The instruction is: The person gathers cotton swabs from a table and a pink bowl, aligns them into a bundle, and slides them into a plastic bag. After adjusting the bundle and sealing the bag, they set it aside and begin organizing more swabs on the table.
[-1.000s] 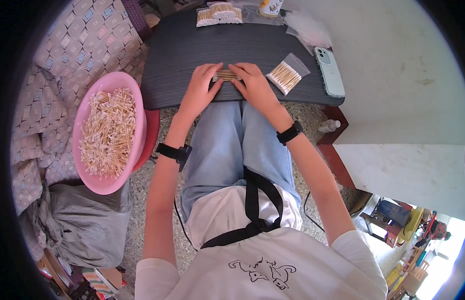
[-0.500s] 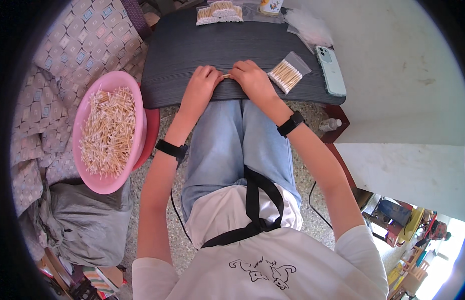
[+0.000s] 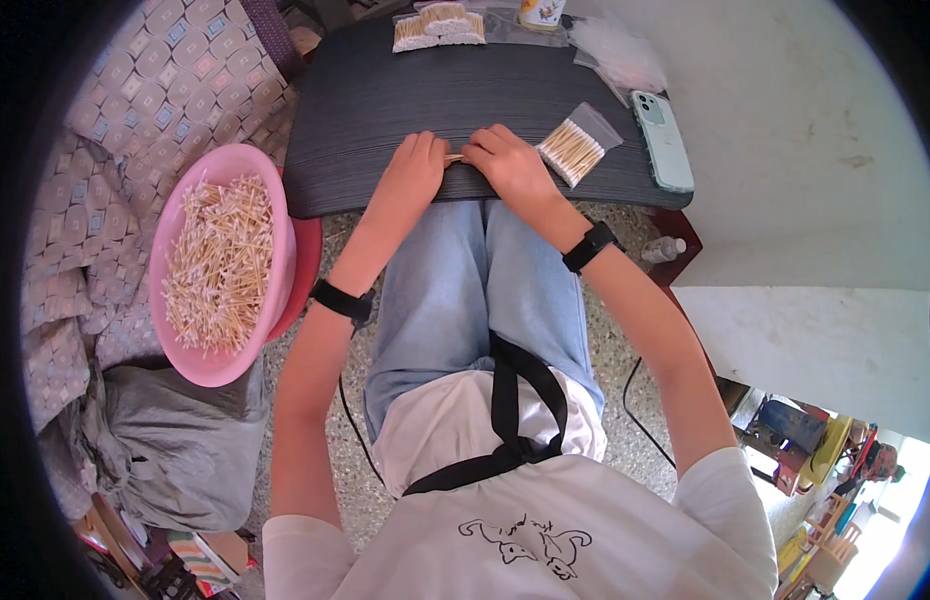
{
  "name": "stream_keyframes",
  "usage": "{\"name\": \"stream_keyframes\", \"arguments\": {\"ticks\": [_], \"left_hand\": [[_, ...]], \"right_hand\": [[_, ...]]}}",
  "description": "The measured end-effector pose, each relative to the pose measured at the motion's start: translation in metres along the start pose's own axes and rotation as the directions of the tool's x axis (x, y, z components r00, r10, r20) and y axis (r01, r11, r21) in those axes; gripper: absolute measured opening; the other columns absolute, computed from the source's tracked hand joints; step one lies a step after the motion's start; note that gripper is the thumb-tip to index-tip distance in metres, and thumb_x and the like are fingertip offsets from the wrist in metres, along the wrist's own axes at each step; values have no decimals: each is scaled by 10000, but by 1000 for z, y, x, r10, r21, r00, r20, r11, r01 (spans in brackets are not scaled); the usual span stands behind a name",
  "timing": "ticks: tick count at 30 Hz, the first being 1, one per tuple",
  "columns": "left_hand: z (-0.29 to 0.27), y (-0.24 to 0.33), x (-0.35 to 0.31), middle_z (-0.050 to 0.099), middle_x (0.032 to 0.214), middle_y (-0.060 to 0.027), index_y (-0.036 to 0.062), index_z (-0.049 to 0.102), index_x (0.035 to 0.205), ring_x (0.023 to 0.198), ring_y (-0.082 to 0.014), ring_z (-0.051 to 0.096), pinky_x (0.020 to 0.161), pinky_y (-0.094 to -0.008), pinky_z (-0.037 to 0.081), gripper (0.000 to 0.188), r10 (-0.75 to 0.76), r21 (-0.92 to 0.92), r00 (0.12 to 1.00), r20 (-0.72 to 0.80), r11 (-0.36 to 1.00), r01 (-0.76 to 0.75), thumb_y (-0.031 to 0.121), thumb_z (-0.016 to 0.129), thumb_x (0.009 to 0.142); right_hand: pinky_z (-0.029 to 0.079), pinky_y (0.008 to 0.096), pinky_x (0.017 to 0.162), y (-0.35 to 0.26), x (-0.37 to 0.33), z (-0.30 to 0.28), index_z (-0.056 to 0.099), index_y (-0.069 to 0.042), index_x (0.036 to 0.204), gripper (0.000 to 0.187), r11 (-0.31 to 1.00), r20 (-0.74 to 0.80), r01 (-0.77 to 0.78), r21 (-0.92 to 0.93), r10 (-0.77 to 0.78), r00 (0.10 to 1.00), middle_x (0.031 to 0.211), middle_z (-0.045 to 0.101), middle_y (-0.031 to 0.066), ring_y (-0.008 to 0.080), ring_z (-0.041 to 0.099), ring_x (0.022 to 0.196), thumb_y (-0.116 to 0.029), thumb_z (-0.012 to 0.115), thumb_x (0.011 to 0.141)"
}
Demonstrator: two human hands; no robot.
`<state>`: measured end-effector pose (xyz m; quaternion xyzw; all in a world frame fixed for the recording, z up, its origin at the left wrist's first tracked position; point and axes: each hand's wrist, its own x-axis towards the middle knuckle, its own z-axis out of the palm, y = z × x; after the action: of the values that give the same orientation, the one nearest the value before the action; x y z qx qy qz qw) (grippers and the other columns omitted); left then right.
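Observation:
Between my two hands, near the front edge of the dark table, is a small bunch of cotton swabs (image 3: 454,157), gripped at both ends. Fingers of my left hand (image 3: 415,165) close on its left end, and those of my right hand (image 3: 502,163) pinch the other end. My fingers hide the swab tips, and how many there are I cannot tell. Just right of my right hand lies a clear plastic bag of cotton swabs (image 3: 573,150). A pink basin (image 3: 277,235) heaped with loose cotton swabs (image 3: 220,265) stands to the left of the table.
At the back of the black table (image 3: 375,90) are stacked bags of swabs (image 3: 438,27), a yellow-and-white container (image 3: 541,12) and a pile of clear plastic bags (image 3: 620,60). A pale phone (image 3: 662,140) lies along the right edge. A clear bottle (image 3: 663,249) stands below, beside the wall.
Both hands have shifted slightly with the bunch of swabs still between them, my left a little to the right. The bagged swabs have not moved.

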<state>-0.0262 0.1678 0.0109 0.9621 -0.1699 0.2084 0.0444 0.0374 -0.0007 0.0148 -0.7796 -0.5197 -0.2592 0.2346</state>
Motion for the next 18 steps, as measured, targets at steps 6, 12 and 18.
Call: {"name": "stream_keyframes", "arguments": {"ticks": [6, 12, 18], "left_hand": [[-3, 5, 1, 490, 854, -99, 9, 538, 885, 826, -216, 508, 753, -313, 459, 150, 66, 127, 994, -83, 990, -55, 47, 539, 740], [-5, 7, 2, 500, 873, -98, 8, 539, 904, 836, -222, 511, 756, -325, 460, 163, 72, 143, 997, -27, 987, -68, 53, 538, 748], [-9, 10, -1, 504, 887, -127, -13, 523, 930, 846, -272, 507, 775, -373, 436, 144, 18, -90, 1000, -22, 996, -20, 99, 531, 839]], "right_hand": [[498, 305, 724, 1, -1, 4, 597, -39, 791, 124, 994, -45, 72, -88, -76, 996, 779, 535, 65, 211, 557, 780, -73, 578, 673], [497, 306, 712, -1, -4, 3, 585, -49, 790, 118, 992, -39, 46, -121, -51, 998, 774, 532, 65, 205, 558, 770, -84, 582, 677], [504, 324, 741, -7, -7, -9, 612, -18, 951, 258, 997, 106, 8, -81, 1, 994, 891, 567, 81, 228, 573, 839, -59, 574, 700]]}}
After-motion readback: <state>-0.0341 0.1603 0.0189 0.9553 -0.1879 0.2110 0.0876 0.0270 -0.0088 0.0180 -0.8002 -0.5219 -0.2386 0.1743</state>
